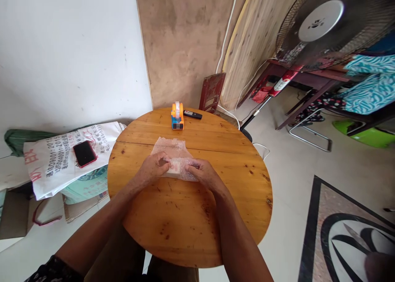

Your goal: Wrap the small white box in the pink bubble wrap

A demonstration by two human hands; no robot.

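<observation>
A sheet of clear bubble wrap [170, 147] lies on the round wooden table [216, 216]. A small white object with red print [178, 165] sits at its near edge, partly rolled into the wrap. My left hand [153, 167] pinches the wrap and the object from the left, fingers closed. My right hand [202, 172] presses and grips the same bundle from the right, fingers curled over it.
An orange tape dispenser [177, 116] and a dark remote [193, 114] stand at the table's far edge. White printed sacks [58, 158] with a red-cased phone [84, 153] lie to the left. A dark red chair [211, 91], a standing fan [321, 21] and a bench are beyond.
</observation>
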